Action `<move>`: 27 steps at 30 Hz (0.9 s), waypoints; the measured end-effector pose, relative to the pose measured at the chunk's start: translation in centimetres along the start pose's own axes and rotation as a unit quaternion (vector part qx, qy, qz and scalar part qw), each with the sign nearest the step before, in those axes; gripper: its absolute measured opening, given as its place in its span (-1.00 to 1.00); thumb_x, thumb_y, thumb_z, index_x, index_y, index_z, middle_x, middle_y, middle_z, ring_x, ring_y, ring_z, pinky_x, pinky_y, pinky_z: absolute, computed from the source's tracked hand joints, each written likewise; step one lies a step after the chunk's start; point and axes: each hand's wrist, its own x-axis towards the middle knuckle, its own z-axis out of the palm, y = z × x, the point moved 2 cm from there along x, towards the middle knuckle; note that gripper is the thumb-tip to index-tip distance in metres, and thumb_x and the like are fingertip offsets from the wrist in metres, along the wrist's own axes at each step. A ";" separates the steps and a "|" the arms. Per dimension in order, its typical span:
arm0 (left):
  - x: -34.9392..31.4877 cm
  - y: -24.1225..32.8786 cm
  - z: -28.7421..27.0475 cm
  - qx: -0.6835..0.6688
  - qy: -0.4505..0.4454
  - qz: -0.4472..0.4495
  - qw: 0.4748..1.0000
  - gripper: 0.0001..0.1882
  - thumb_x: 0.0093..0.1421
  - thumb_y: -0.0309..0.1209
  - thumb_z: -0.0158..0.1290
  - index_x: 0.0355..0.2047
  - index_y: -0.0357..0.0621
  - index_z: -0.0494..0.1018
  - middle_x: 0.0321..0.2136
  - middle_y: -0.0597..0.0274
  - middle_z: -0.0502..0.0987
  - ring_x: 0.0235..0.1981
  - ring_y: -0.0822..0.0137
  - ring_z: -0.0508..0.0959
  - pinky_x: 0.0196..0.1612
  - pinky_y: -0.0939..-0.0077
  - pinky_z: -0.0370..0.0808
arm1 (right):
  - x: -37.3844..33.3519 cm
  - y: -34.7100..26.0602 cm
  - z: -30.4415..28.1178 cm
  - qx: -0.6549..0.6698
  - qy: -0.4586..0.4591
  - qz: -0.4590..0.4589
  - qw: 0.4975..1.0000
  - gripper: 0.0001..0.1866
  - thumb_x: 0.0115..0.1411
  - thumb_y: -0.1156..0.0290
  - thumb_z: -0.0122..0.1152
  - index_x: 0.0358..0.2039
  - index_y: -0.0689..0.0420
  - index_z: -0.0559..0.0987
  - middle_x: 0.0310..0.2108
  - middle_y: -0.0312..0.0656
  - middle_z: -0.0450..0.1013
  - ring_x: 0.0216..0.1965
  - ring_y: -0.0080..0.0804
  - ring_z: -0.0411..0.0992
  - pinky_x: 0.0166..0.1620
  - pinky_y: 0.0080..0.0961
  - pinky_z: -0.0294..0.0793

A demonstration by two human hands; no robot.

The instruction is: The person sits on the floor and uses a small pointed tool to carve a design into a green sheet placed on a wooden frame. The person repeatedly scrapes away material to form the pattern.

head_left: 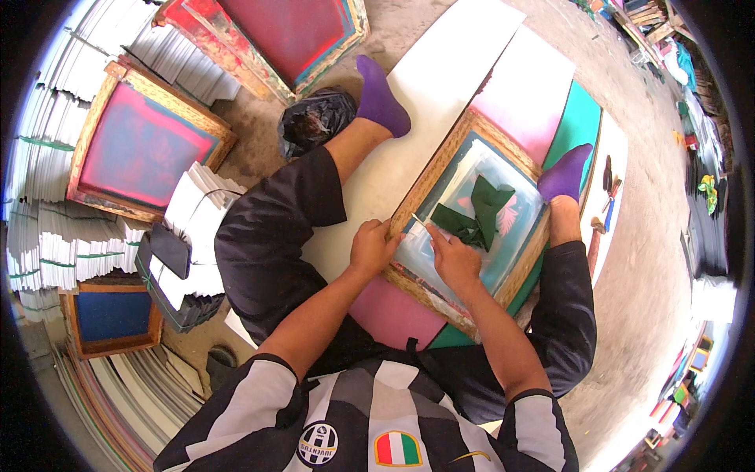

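A wooden-framed printing screen point(519, 293) lies between my legs, its mesh bluish and whitish with a pink leaf-like pattern. My left hand point(371, 248) is closed on the left rail of the frame. Over the mesh's left side, my right hand point(454, 258) pinches a thin pale strip point(418, 219) near the inner edge of that rail; its exact kind is too small to tell. A crumpled dark green cloth point(489, 206) rests on the mesh just beyond my right hand. The palm side of both hands is hidden.
White, pink and green boards point(425, 71) lie beneath the screen. More framed screens point(145, 145) lean at left beside stacked white paper point(47, 236). A black phone point(170, 250) tops a paper stack. A black plastic bag point(316, 118) sits ahead; hand tools point(609, 193) lie right.
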 end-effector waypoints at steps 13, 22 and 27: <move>0.4 0.5 -0.2 -0.003 -0.023 -0.006 1.000 -0.56 0.12 -0.18 0.32 -0.13 -0.28 0.63 -0.43 -0.05 0.54 -0.28 -0.08 0.57 -0.18 0.07 0.51 | 1.2 3.4 2.7 0.364 0.003 0.028 0.931 -0.57 0.39 0.16 0.15 0.25 -0.19 0.55 -0.34 0.04 0.61 -0.39 -0.02 0.62 -0.37 -0.06 0.53; 0.3 -0.3 0.3 0.001 -0.021 -0.005 1.000 -0.49 0.14 -0.10 0.30 -0.11 -0.34 0.62 -0.42 -0.08 0.55 -0.29 -0.10 0.57 -0.17 0.06 0.50 | 0.1 1.3 0.8 0.030 0.060 -0.030 0.997 -0.61 0.38 0.13 0.09 0.20 -0.33 0.55 -0.46 0.01 0.56 -0.44 0.07 0.59 -0.39 0.06 0.56; 0.1 -0.1 0.1 0.009 -0.018 -0.003 1.000 -0.53 0.12 -0.20 0.32 -0.09 -0.32 0.62 -0.38 -0.05 0.55 -0.24 -0.08 0.57 -0.14 0.09 0.52 | -0.2 0.9 0.6 0.005 0.067 -0.031 0.997 -0.59 0.37 0.15 0.08 0.23 -0.33 0.52 -0.43 -0.01 0.56 -0.46 0.06 0.59 -0.42 0.06 0.57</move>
